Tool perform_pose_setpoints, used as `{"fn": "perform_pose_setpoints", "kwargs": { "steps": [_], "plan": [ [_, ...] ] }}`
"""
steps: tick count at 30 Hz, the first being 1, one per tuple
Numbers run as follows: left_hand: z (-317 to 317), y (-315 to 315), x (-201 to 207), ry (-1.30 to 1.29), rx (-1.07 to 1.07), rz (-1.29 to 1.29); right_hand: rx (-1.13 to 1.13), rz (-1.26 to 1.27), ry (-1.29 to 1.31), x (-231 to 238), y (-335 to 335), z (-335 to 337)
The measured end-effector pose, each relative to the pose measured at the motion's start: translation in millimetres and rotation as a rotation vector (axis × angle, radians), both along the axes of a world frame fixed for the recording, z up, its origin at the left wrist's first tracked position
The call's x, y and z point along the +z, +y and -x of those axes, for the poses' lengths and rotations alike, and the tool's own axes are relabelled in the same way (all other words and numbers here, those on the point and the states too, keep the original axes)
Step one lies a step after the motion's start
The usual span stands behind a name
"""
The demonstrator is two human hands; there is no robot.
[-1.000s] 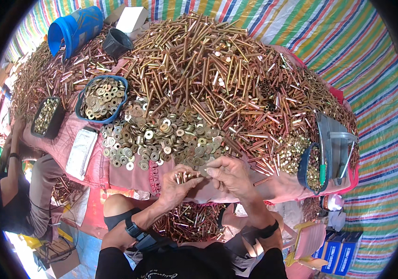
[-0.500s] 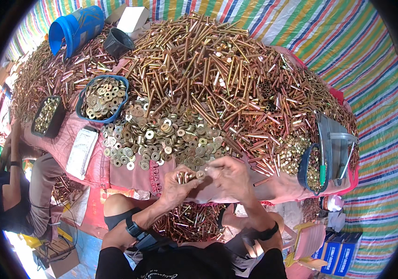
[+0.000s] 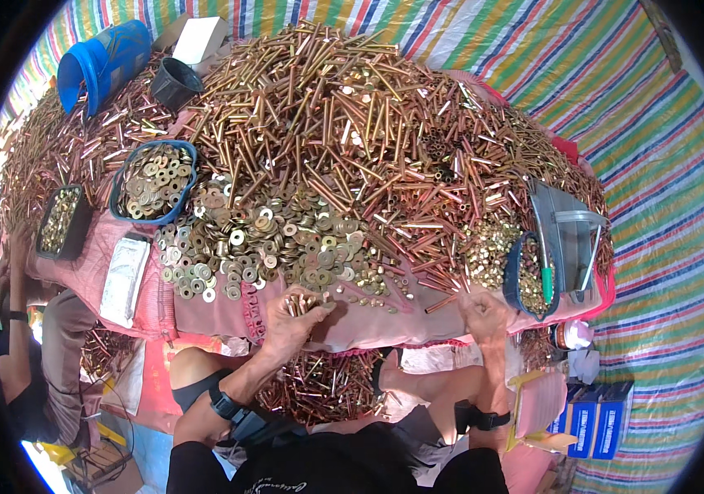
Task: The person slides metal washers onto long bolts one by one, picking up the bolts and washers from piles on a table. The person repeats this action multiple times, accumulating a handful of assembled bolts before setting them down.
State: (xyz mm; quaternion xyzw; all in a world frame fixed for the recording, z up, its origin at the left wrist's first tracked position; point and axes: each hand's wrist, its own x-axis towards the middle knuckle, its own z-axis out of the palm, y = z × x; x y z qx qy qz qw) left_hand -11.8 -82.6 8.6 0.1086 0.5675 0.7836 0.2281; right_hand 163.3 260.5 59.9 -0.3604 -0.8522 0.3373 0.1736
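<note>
Left hand (image 3: 296, 314) is curled shut round a bunch of bolts (image 3: 301, 303) standing upright, while the right hand (image 3: 482, 314), fingers loosely bent and empty, sits at the nuts (image 3: 490, 247) just ahead of it, nearer them than the left.

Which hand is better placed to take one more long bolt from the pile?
Probably the right hand: it looks empty and lies beside the long bolts at the pile's edge. The left hand already grips a bundle of bolts.
</note>
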Motion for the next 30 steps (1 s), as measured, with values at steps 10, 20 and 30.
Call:
{"fn": "perform_pose_setpoints", "kwargs": {
  "steps": [10, 20, 30],
  "plan": [
    [0, 0, 1, -0.049, -0.014, -0.039, -0.05, 0.116, -0.319, -28, -3, 16],
    [1, -1, 2, -0.037, -0.013, -0.003, -0.209, 0.67, -0.113, -23, -4, 16],
    [0, 2, -5, 0.028, 0.026, 0.039, 0.004, 0.835, 0.452, -3, -64, 34]
  ]
}}
